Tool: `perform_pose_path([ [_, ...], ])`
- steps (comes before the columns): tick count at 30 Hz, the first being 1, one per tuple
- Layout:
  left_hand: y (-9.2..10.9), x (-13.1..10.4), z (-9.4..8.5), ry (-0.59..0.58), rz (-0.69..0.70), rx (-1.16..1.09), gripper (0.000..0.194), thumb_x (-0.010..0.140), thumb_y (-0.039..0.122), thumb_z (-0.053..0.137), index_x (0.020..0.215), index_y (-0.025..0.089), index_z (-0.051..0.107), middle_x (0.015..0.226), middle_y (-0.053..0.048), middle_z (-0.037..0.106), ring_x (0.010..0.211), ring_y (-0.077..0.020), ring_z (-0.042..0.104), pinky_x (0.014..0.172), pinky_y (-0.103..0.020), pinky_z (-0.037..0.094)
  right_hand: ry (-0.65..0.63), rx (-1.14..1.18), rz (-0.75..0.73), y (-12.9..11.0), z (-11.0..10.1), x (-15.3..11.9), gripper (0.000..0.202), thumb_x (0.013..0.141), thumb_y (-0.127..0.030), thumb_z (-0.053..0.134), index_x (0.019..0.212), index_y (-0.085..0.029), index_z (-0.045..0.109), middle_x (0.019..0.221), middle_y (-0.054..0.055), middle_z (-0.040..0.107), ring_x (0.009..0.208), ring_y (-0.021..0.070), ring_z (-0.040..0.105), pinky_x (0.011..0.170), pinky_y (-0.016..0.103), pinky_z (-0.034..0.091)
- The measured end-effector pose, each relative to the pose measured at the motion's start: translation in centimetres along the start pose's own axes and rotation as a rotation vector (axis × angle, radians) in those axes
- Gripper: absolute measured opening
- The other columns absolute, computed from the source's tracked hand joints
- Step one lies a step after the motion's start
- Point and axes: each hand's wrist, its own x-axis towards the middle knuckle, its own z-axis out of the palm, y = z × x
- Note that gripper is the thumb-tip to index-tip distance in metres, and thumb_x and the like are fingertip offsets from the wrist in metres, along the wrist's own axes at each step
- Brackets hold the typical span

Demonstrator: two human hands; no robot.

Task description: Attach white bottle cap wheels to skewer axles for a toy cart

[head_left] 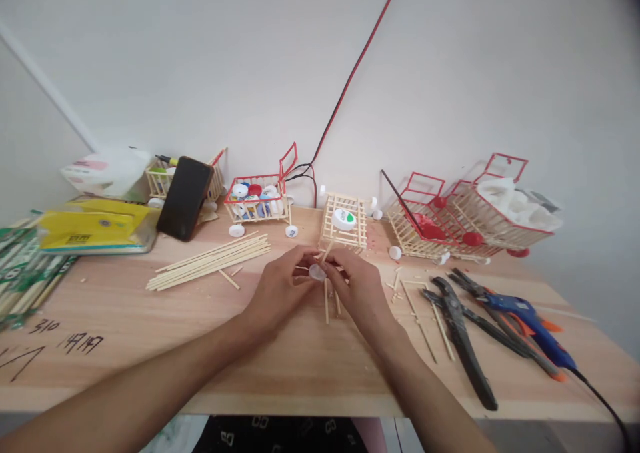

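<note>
My left hand (281,283) pinches a pale bottle cap (317,272) at the middle of the table. My right hand (356,286) meets it from the other side, its fingers closed around a short wooden stick (328,248) whose end sticks up between both hands. The stick's lower end is hidden, so I cannot tell if it touches the cap. Just below my fingers, two short sticks (327,303) lie on the wood. Behind my hands sits a small stick frame (345,203) with white caps on its corners and another white cap (344,219) on top.
A bundle of sticks (210,263) lies left. Small stick carts (257,203) line the wall; another cart (423,230) stands right. Cutting pliers (463,346) and a blue glue gun (530,323) with a cord lie right. Far left are a phone (185,198) and a yellow pack (97,226).
</note>
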Motion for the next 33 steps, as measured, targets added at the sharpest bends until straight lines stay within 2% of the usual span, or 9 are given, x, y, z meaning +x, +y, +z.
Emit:
perform_pose_path([
  [8, -0.04, -0.05, 0.12, 0.021, 0.046, 0.078, 0.034, 0.076, 0.011, 0.059, 0.109, 0.022, 0.06, 0.107, -0.001, 0.067, 0.097, -0.0156, 0.064, 0.085, -0.029, 0.053, 0.004, -0.005, -0.007, -0.01, -0.05, 0.04, 0.016, 0.089, -0.023, 0.052, 0.077, -0.02, 0.062, 0.079, 0.002, 0.063, 0.075, 0.016, 0.057, 0.066, 0.026, 0.041],
  [14, 0.11, 0.02, -0.04, 0.027, 0.078, 0.186, 0.032, 0.076, 0.012, 0.058, 0.107, 0.022, 0.06, 0.106, -0.001, 0.065, 0.096, -0.0156, 0.062, 0.086, -0.029, 0.05, -0.007, 0.022, 0.024, -0.02, 0.11, -0.13, 0.014, 0.09, -0.022, 0.051, 0.083, -0.02, 0.063, 0.085, 0.004, 0.065, 0.079, 0.0169, 0.058, 0.068, 0.026, 0.046],
  [20, 0.04, 0.15, -0.22, 0.034, 0.105, 0.201, 0.03, 0.079, 0.016, 0.056, 0.109, 0.021, 0.06, 0.108, -0.002, 0.064, 0.099, -0.0169, 0.061, 0.088, -0.031, 0.05, 0.026, 0.068, 0.021, -0.14, 0.1, -0.24, 0.014, 0.09, -0.023, 0.049, 0.092, -0.021, 0.063, 0.09, 0.004, 0.066, 0.083, 0.0173, 0.06, 0.071, 0.027, 0.05],
  [33, 0.06, 0.01, -0.02, 0.017, 0.081, 0.205, 0.035, 0.076, 0.011, 0.057, 0.11, 0.023, 0.059, 0.11, -0.001, 0.064, 0.1, -0.0152, 0.06, 0.089, -0.028, 0.048, 0.024, 0.042, 0.05, -0.28, -0.16, -0.19, 0.013, 0.09, -0.024, 0.051, 0.082, -0.021, 0.06, 0.083, 0.003, 0.065, 0.077, 0.0166, 0.06, 0.066, 0.025, 0.047],
])
